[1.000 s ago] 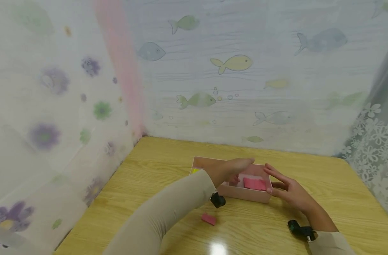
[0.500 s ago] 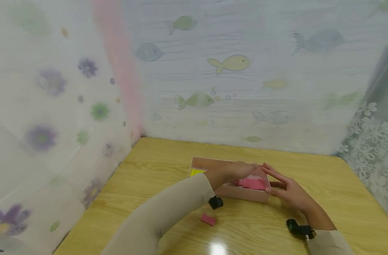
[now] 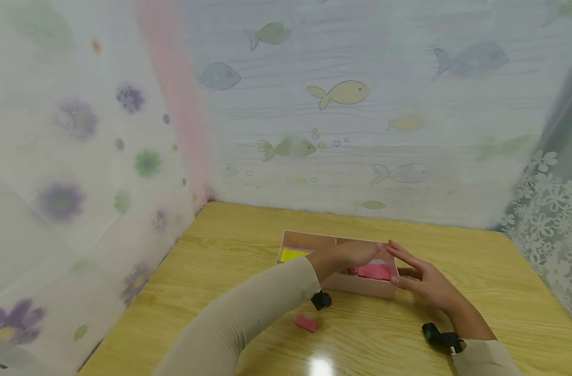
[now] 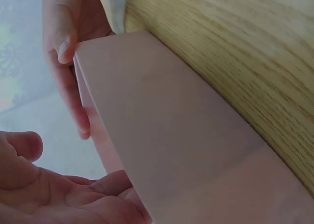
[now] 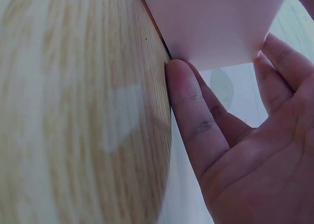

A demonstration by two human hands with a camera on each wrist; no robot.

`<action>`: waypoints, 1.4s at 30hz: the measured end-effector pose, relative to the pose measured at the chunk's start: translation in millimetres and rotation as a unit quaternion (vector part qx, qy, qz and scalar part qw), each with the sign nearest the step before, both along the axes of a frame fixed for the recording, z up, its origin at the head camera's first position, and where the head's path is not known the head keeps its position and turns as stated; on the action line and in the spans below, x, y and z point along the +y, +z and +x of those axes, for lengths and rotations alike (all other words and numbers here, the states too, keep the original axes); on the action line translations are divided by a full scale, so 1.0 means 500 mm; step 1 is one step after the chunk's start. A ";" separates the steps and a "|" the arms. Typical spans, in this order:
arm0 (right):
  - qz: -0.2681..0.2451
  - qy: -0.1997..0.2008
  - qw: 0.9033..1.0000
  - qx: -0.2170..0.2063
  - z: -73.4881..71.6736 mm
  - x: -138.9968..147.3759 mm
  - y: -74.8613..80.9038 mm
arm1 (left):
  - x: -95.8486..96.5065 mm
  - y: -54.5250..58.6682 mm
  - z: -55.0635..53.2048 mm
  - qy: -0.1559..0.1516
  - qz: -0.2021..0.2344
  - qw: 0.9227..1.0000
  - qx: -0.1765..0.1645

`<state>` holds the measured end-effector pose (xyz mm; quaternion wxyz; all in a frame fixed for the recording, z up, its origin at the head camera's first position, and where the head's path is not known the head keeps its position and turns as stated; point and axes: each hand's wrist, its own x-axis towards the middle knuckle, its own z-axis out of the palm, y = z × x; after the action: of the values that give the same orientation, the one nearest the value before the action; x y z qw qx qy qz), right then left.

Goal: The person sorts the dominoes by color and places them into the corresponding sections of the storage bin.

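A pink open box (image 3: 361, 286) stands on the table, split by a divider. In the head view my left hand (image 3: 354, 254) reaches over its front wall into the right part, where pink pieces (image 3: 374, 271) lie. The left wrist view shows that hand's thumb (image 4: 27, 145) raised apart from the fingers, whose tips are hidden behind the box wall. My right hand (image 3: 429, 284) holds the box's right end. In the right wrist view its thumb (image 5: 186, 89) is at one corner and other fingers (image 5: 282, 69) touch the opposite corner.
Something yellow (image 3: 292, 255) lies in the box's left part. A small pink piece (image 3: 306, 323) rests on the wooden table (image 3: 239, 235) in front of the box. Fish-patterned sheeting (image 3: 286, 104) hangs behind, flowered sheeting (image 3: 79, 156) at left.
My left hand has shifted slightly lower and to the right inside the box. More of the yellow thing shows now. The right hand keeps its hold on the box end.
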<state>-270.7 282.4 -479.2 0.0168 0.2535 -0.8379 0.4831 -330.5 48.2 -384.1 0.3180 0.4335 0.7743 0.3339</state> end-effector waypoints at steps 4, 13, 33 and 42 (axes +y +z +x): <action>0.003 -0.001 1.000 -0.003 0.000 -0.001 0.000 | 0.002 -0.011 0.003 0.112 -0.049 0.992 0.019; 0.000 -0.006 1.000 -0.011 0.001 -0.002 0.002 | 0.001 -0.006 -0.007 0.004 -0.009 0.999 0.033; 0.000 -0.007 1.000 -0.007 0.003 0.000 0.000 | -0.085 0.037 0.046 0.236 -0.092 0.964 0.076; 0.003 -0.005 1.000 -0.001 0.001 0.000 -0.002 | -0.170 0.032 0.067 0.229 -0.025 0.966 0.118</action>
<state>-270.4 282.3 -480.0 0.0175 0.2493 -0.8407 0.4804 -297.1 -37.0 -367.9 0.1500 0.2728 0.8929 0.3253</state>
